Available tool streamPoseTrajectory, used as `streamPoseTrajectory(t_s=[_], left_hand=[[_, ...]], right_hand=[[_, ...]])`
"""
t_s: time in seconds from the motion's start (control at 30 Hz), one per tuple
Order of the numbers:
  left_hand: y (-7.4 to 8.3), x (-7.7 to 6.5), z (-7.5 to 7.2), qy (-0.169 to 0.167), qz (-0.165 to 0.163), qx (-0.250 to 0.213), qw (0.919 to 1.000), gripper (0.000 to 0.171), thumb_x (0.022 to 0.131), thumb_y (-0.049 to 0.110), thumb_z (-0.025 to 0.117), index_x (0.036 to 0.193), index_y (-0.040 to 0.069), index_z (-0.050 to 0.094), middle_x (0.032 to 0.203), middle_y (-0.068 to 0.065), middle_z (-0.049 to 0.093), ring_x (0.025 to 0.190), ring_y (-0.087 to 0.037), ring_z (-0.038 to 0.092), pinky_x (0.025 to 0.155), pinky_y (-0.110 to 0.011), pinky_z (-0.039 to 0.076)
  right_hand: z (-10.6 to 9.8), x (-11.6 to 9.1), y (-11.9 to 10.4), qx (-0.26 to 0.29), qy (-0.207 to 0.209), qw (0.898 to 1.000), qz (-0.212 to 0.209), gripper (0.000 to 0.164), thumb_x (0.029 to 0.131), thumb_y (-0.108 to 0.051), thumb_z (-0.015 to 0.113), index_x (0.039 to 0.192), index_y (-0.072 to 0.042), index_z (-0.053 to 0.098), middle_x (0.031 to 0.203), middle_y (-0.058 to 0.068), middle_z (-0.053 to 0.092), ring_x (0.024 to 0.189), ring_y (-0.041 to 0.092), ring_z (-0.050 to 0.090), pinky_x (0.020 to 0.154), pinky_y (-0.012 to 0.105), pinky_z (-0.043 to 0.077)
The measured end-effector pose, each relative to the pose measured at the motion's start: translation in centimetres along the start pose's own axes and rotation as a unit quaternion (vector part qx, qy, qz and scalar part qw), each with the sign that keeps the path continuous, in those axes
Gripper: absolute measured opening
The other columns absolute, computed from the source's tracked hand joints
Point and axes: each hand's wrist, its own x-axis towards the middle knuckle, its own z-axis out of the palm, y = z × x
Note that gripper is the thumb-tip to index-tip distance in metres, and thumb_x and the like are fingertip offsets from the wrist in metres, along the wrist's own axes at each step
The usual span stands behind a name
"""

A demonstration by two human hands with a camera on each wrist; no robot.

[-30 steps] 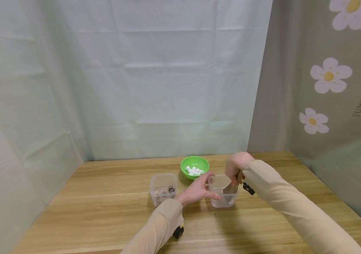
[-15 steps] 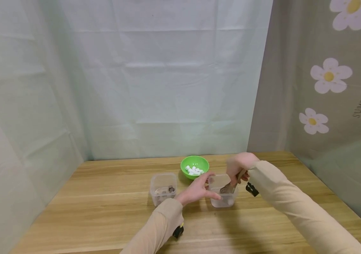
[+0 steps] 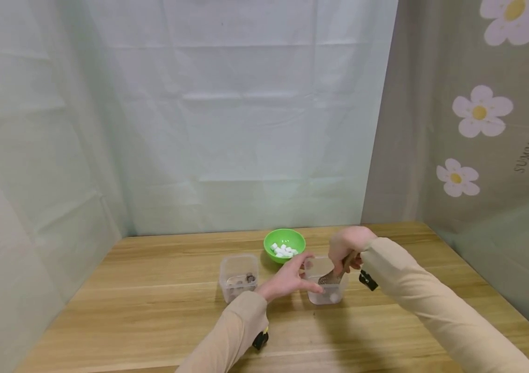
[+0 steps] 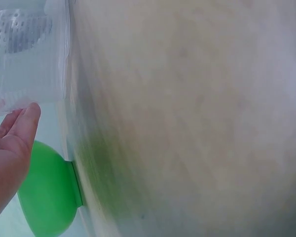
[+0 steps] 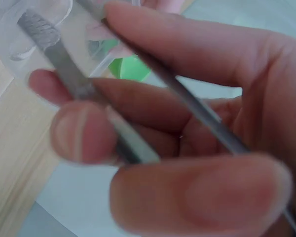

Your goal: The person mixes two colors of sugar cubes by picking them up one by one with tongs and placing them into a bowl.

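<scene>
A clear plastic container (image 3: pixel 317 299) stands on the table with a pale roundish piece showing through its front wall. My left hand (image 3: pixel 289 282) holds its left side, thumb at the front and fingers toward the back. In the left wrist view fingertips touch the container's wall. My right hand (image 3: pixel 351 245) grips metal tongs (image 3: pixel 332 278) whose perforated end reaches down inside the container. The right wrist view shows both tong arms between thumb and fingers, spread apart; whether they pinch anything is hidden. Behind the left hand sits a green bowl (image 3: pixel 294 239) with several small white pieces.
A second clear plastic container (image 3: pixel 227 270) with several dark pieces stands left of the left hand. Both containers and the bowl are on a wooden table (image 3: pixel 152 311). Pale curtains (image 3: pixel 246 129) hang behind and on the left; a flowered curtain (image 3: pixel 493 207) borders the right.
The right hand has shifted a little, and the tongs' perforated end has swung left inside the container. The left hand keeps its hold on the container.
</scene>
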Motion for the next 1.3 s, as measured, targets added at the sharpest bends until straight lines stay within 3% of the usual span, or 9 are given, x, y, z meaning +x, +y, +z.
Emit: streamPoseTrajectory(t_s=[0.2, 0.7, 0.93, 1.17, 1.3], left_hand=[[-1.8, 0.8, 0.4, -0.001, -0.005, 0.009, 0.9999, 0.075, 0.048, 0.042, 0.061, 0.11, 0.024, 0.023, 0.104, -0.002, 0.033, 0.09, -0.017, 0.034, 0.067, -0.025, 0.032], [-1.9, 0.8, 0.4, -0.002, -0.008, 0.013, 0.9999, 0.074, 0.048, 0.042, 0.06, 0.11, 0.024, 0.023, 0.103, -0.001, 0.033, 0.089, -0.015, 0.034, 0.067, -0.024, 0.031], [-2.0, 0.8, 0.5, 0.0, -0.004, 0.029, 0.9996, 0.074, 0.048, 0.044, 0.059, 0.11, 0.026, 0.023, 0.102, 0.0, 0.034, 0.088, -0.014, 0.034, 0.066, -0.024, 0.032], [-1.9, 0.7, 0.4, 0.0, -0.007, 0.024, 0.9997, 0.076, 0.047, 0.044, 0.06, 0.11, 0.026, 0.022, 0.103, 0.0, 0.033, 0.089, -0.015, 0.034, 0.068, -0.026, 0.031], [-2.0, 0.7, 0.5, 0.0, -0.006, 0.028, 0.9996, 0.077, 0.047, 0.045, 0.059, 0.111, 0.024, 0.022, 0.104, 0.001, 0.032, 0.09, -0.018, 0.034, 0.069, -0.028, 0.031]], right_hand=[[-0.2, -0.2, 0.1, -0.005, 0.003, 1.0, -0.018, 0.013, 0.057, -0.014, 0.052, 0.054, -0.003, 0.058, 0.047, 0.009, 0.049, 0.034, 0.013, 0.035, 0.03, 0.021, 0.027], [0.2, -0.4, 0.1, 0.015, 0.006, 1.0, 0.012, 0.01, 0.054, -0.01, 0.054, 0.056, -0.001, 0.058, 0.047, 0.007, 0.05, 0.032, 0.011, 0.034, 0.029, 0.019, 0.027], [0.5, 0.2, 0.9, -0.011, 0.022, 1.0, -0.011, 0.011, 0.055, -0.014, 0.055, 0.052, -0.004, 0.058, 0.045, 0.007, 0.048, 0.034, 0.013, 0.035, 0.029, 0.02, 0.026], [1.0, 0.9, 1.9, 0.027, 0.058, 0.996, -0.057, 0.013, 0.057, -0.011, 0.053, 0.046, -0.006, 0.051, 0.037, 0.003, 0.04, 0.03, 0.011, 0.028, 0.027, 0.02, 0.021], [1.6, 1.4, 2.6, 0.021, 0.097, 0.992, -0.081, 0.025, 0.058, -0.025, 0.056, 0.042, -0.011, 0.044, 0.034, 0.001, 0.037, 0.028, 0.01, 0.028, 0.026, 0.02, 0.021]])
